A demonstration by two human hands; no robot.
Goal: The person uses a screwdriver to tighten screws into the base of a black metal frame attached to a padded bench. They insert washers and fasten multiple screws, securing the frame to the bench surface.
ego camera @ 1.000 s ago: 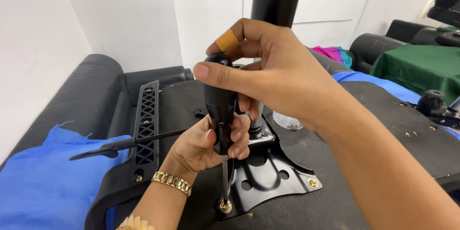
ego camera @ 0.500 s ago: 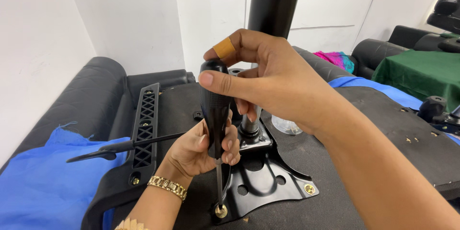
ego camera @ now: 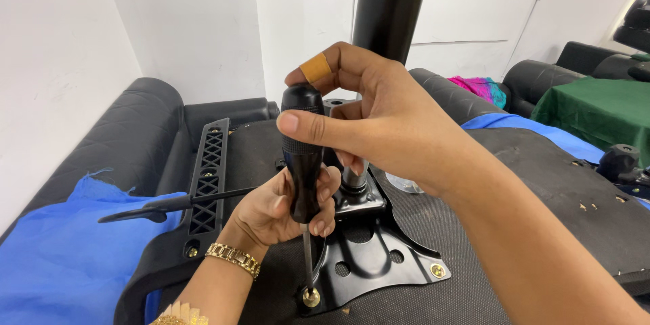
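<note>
My right hand (ego camera: 369, 118) grips the top of a black-handled screwdriver (ego camera: 302, 156) that stands upright. Its tip sits in a brass screw (ego camera: 311, 296) at the near left corner of a black metal mounting plate (ego camera: 379, 257). My left hand (ego camera: 281, 206), with a gold bracelet on its wrist, wraps around the lower part of the handle and steadies it. A tan bandage circles my right index finger. The plate lies on the black underside of an upturned chair seat (ego camera: 542, 230), and a black cylinder column (ego camera: 386, 7) rises from the plate.
A black plastic armrest bracket (ego camera: 208, 172) is fixed along the seat's left side, with a thin black lever (ego camera: 169, 204) sticking out left. Blue cloth (ego camera: 61, 257) lies at the left. Black padded chairs, a green cloth (ego camera: 602, 112) and a white wall stand behind.
The view has shifted slightly down and right. My right hand has turned a little on the screwdriver's top. My left hand stays around the handle and the tip stays in the screw.
</note>
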